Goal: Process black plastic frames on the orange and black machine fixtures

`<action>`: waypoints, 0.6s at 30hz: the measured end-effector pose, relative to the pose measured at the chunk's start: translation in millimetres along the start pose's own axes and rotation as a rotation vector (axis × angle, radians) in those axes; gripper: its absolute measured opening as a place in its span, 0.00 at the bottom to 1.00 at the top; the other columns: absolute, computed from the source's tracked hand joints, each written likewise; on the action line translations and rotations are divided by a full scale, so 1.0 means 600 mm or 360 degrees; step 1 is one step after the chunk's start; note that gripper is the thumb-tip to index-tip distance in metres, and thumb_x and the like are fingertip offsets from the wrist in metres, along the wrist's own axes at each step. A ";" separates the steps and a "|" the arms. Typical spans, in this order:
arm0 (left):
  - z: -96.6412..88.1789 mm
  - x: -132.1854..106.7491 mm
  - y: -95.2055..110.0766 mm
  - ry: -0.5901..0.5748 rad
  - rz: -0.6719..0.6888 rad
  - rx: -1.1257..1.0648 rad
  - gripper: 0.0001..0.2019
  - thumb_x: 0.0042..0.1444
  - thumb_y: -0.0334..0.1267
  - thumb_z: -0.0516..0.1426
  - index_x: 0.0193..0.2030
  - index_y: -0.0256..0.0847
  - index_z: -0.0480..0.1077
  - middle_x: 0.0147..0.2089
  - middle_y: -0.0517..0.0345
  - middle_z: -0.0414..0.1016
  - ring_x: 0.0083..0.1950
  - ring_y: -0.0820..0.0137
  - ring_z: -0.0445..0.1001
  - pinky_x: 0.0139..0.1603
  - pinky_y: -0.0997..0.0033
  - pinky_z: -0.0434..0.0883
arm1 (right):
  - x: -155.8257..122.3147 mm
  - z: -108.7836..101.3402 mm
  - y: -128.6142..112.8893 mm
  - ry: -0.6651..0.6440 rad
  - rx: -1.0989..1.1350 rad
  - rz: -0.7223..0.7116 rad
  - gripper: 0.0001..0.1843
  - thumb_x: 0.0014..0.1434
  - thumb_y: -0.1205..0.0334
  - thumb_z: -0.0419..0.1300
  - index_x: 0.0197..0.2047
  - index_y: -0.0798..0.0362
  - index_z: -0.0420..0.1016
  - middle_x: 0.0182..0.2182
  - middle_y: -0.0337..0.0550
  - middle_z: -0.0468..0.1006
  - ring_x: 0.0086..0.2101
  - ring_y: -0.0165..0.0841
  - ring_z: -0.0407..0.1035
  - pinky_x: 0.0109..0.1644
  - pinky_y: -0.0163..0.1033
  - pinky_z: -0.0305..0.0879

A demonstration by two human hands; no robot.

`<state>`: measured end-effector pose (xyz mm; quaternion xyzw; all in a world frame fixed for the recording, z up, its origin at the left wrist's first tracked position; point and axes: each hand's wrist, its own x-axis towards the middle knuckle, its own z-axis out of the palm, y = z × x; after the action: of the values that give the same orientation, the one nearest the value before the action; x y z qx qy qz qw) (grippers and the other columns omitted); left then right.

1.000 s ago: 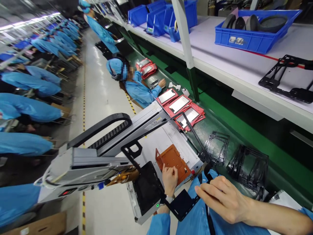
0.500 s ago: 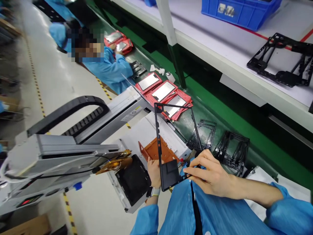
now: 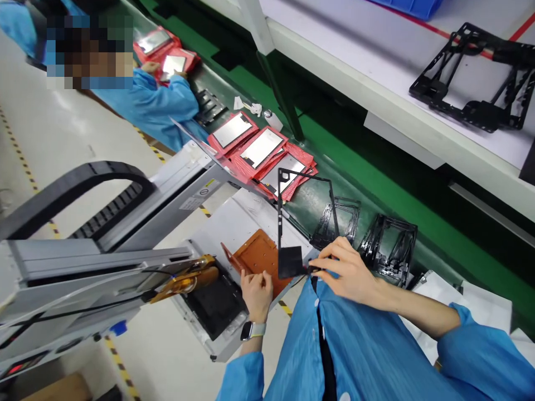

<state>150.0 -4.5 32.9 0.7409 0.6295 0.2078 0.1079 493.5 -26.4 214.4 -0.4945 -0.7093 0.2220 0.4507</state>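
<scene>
My right hand point(image 3: 351, 275) pinches the lower edge of a thin black rectangular frame point(image 3: 280, 223), raised and tilted in front of me. A solid dark panel point(image 3: 290, 262) fills the frame's lower corner. My left hand point(image 3: 257, 292), with a watch on its wrist, is at the near edge of an orange-brown fixture plate point(image 3: 253, 250). Its fingers are curled in; whether they grip anything is hidden. Left of that hand, a black flat piece point(image 3: 217, 303) lies on the machine's bed, below an amber-wrapped nozzle head point(image 3: 188, 278).
Several black frames point(image 3: 388, 248) are stacked on the green bench, beyond my right hand. Screens on red wrap point(image 3: 261, 147) lie farther along, near a co-worker's blue sleeve point(image 3: 167, 97). The machine's gantry point(image 3: 167, 200) rises at left. More frames point(image 3: 480, 78) sit on the white shelf.
The black frame has turned and shifted away from my left wrist, so more of my left hand shows. Its fingers have curled in. My view has swung somewhat to the right.
</scene>
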 end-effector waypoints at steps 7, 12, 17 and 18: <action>0.001 -0.007 -0.005 0.0091 0.0145 0.0080 0.18 0.68 0.38 0.56 0.24 0.48 0.63 0.26 0.61 0.66 0.37 0.65 0.68 0.78 0.38 0.65 | -0.039 0.030 0.242 -0.0194 -0.0399 0.0409 0.09 0.71 0.61 0.68 0.49 0.55 0.88 0.42 0.51 0.82 0.47 0.40 0.68 0.56 0.49 0.65; -0.005 -0.020 -0.005 0.0041 0.0180 0.0056 0.17 0.68 0.39 0.57 0.25 0.47 0.65 0.27 0.59 0.68 0.39 0.63 0.70 0.78 0.36 0.65 | -0.052 -0.078 0.484 -0.0472 -0.1156 0.1233 0.11 0.70 0.63 0.66 0.50 0.55 0.89 0.47 0.55 0.83 0.52 0.47 0.69 0.60 0.51 0.62; -0.018 -0.031 0.010 0.0044 0.0157 0.0030 0.19 0.69 0.38 0.56 0.25 0.48 0.61 0.26 0.61 0.66 0.37 0.64 0.70 0.78 0.35 0.65 | -0.065 -0.169 0.582 -0.0338 -0.1457 0.1487 0.20 0.70 0.65 0.61 0.61 0.65 0.80 0.57 0.69 0.78 0.57 0.55 0.66 0.60 0.55 0.60; -0.020 -0.032 0.012 0.0051 0.0156 0.0031 0.18 0.69 0.37 0.56 0.25 0.48 0.61 0.26 0.61 0.66 0.37 0.63 0.70 0.77 0.35 0.66 | -0.069 -0.162 0.583 -0.0312 -0.1496 0.1470 0.22 0.71 0.65 0.61 0.64 0.65 0.78 0.58 0.69 0.76 0.58 0.55 0.65 0.60 0.55 0.59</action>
<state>148.8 -26.0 43.0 0.7684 0.5961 0.2186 0.0804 756.5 67.6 -21.0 -0.8690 -0.4835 0.1033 -0.0208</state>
